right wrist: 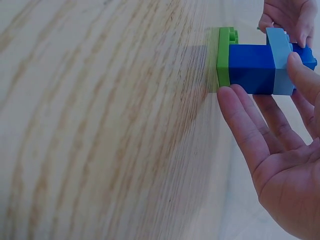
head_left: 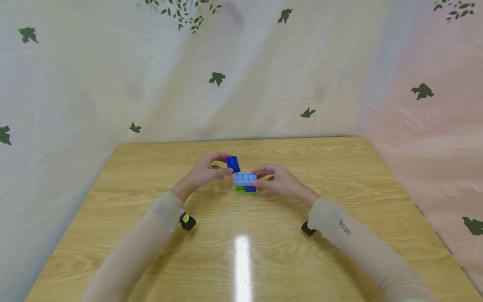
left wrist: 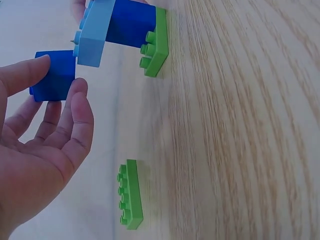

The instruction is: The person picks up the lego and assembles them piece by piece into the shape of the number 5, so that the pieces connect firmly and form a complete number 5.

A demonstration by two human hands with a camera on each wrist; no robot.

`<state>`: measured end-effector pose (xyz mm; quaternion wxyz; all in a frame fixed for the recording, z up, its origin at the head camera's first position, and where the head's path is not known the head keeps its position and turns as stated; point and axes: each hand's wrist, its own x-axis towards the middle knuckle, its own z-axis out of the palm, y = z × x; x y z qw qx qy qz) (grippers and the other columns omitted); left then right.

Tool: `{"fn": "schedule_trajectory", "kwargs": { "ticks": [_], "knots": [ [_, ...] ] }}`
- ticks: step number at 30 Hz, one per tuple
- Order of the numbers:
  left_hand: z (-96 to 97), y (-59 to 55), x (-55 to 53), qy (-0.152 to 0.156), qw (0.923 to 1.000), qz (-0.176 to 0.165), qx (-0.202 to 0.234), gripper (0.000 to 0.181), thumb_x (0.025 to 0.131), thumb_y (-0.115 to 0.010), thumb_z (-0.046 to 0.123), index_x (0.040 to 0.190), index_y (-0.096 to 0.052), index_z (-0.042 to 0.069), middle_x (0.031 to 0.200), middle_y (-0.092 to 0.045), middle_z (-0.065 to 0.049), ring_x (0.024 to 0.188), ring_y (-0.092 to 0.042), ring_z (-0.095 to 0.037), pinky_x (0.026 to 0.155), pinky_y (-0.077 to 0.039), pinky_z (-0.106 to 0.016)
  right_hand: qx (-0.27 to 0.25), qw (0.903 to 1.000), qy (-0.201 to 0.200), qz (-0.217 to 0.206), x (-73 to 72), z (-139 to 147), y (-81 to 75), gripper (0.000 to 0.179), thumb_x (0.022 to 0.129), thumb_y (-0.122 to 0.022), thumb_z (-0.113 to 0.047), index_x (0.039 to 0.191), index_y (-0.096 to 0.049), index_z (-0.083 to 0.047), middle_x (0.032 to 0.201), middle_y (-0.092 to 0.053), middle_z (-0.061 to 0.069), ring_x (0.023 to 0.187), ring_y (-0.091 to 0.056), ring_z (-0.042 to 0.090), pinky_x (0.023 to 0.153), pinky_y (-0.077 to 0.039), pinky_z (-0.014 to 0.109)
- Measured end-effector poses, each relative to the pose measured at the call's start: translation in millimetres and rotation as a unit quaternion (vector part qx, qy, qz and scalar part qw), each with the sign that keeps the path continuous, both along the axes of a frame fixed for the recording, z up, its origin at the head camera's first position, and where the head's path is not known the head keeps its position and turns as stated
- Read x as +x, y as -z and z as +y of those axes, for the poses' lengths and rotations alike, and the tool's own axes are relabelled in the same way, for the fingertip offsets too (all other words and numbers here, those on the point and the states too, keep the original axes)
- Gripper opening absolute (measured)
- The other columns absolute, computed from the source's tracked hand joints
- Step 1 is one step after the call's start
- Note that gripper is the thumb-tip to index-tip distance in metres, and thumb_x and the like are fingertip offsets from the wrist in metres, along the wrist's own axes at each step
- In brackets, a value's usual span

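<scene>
My left hand [head_left: 203, 171] pinches a dark blue building brick [head_left: 233, 164] between thumb and fingers. It is raised and tilted at the upper left of a small brick stack. A light blue brick [head_left: 245, 178] tops that stack, with another dark blue brick [left wrist: 131, 22] under its right part and a thin green brick [left wrist: 159, 45] at the bottom. Some green studs show beneath the light blue overhang. From the right, my right hand [head_left: 281, 180] holds the stack, its thumb on the light blue brick and its fingers along the side. Whether the two upper bricks touch, I cannot tell.
A separate thin green brick [left wrist: 131, 195] lies on the wooden table [head_left: 241, 222], mostly hidden by the left hand in the head view. A pale curtain [head_left: 256, 84] with leaf and bird shapes hangs behind the table's far edge.
</scene>
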<state>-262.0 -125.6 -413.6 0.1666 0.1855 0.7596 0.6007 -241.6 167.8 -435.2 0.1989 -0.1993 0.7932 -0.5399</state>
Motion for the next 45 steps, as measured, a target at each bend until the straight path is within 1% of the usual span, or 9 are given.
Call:
{"fn": "schedule_trajectory", "kwargs": {
  "ticks": [5,11,15,21,29,32,36,39,45],
  "knots": [
    [1.9,-4.9,4.5,0.011,0.9999,0.009,-0.006,0.049,0.094,-0.074,0.019,0.139,-0.057,0.011,0.133,-0.054,-0.015,0.107,-0.064,-0.050,0.094,-0.051,-0.060,-0.003,1.0000,0.002,-0.001,-0.1,-1,1.2,0.043,0.094,-0.075,-0.029,0.133,-0.063,-0.014,0.127,-0.062,0.015,0.102,-0.068,0.030,0.074,-0.061,0.045],
    [1.7,-7.8,6.5,0.017,0.9998,0.004,-0.007,0.048,0.094,-0.075,0.020,0.138,-0.057,0.013,0.132,-0.054,-0.013,0.108,-0.063,-0.049,0.095,-0.050,-0.060,-0.004,1.0000,0.003,-0.005,-0.3,-1,1.3,0.041,0.095,-0.075,-0.029,0.132,-0.064,-0.016,0.126,-0.062,0.013,0.101,-0.069,0.031,0.074,-0.061,0.045],
    [2.3,-8.8,7.9,0.035,0.9989,0.020,-0.024,0.046,0.094,-0.076,0.023,0.136,-0.059,0.016,0.130,-0.056,-0.011,0.106,-0.065,-0.047,0.092,-0.051,-0.059,-0.005,1.0000,0.002,-0.001,-0.4,-2,1.1,0.041,0.095,-0.074,-0.028,0.132,-0.064,-0.015,0.126,-0.062,0.014,0.101,-0.069,0.031,0.074,-0.061,0.045],
    [5.7,-6.6,10.6,0.053,0.9977,0.025,-0.035,0.046,0.096,-0.073,0.024,0.138,-0.058,0.017,0.129,-0.056,-0.010,0.106,-0.065,-0.046,0.091,-0.050,-0.062,-0.006,1.0000,0.000,0.001,-1.1,-1,1.9,0.041,0.096,-0.074,-0.028,0.133,-0.063,-0.014,0.126,-0.062,0.014,0.102,-0.069,0.031,0.074,-0.061,0.044],
    [8.4,-5.4,13.2,0.054,0.9977,0.018,-0.038,0.046,0.097,-0.072,0.027,0.139,-0.057,0.018,0.130,-0.054,-0.010,0.105,-0.065,-0.044,0.092,-0.051,-0.059,-0.003,1.0000,0.003,-0.002,-0.9,-1,1.6,0.041,0.096,-0.074,-0.029,0.133,-0.063,-0.015,0.126,-0.062,0.013,0.102,-0.069,0.031,0.074,-0.061,0.045],
    [9.3,-4.2,12.8,0.067,0.9967,0.026,-0.038,0.046,0.097,-0.072,0.025,0.139,-0.056,0.015,0.129,-0.055,-0.011,0.103,-0.066,-0.045,0.092,-0.051,-0.058,-0.004,1.0000,0.002,-0.003,-0.9,-1,1.7,0.042,0.096,-0.074,-0.029,0.134,-0.063,-0.015,0.126,-0.062,0.013,0.102,-0.070,0.031,0.074,-0.061,0.045],
    [10.4,-3.1,12.7,0.085,0.9946,0.041,-0.043,0.046,0.098,-0.071,0.022,0.139,-0.055,0.012,0.126,-0.056,-0.013,0.100,-0.066,-0.045,0.090,-0.054,-0.053,-0.004,1.0000,0.003,-0.003,-1.0,-1,2.6,0.041,0.095,-0.074,-0.030,0.133,-0.063,-0.016,0.126,-0.062,0.013,0.101,-0.070,0.030,0.074,-0.061,0.045],
    [10.8,-2.4,13.4,0.085,0.9943,0.045,-0.047,0.045,0.098,-0.071,0.023,0.139,-0.055,0.012,0.125,-0.056,-0.013,0.100,-0.066,-0.043,0.088,-0.055,-0.049,-0.005,1.0000,0.004,-0.003,-1.2,0,3.3,0.041,0.095,-0.074,-0.029,0.133,-0.063,-0.016,0.126,-0.062,0.013,0.101,-0.070,0.030,0.074,-0.061,0.044],
    [10.4,-1.5,12.7,0.091,0.9934,0.052,-0.046,0.047,0.098,-0.071,0.021,0.140,-0.054,0.010,0.126,-0.056,-0.016,0.099,-0.066,-0.045,0.090,-0.053,-0.056,-0.005,1.0000,0.001,-0.003,-2.2,-1,2.9,0.043,0.096,-0.074,-0.028,0.134,-0.062,-0.014,0.127,-0.062,0.014,0.101,-0.070,0.031,0.074,-0.061,0.044]
  ]
}}
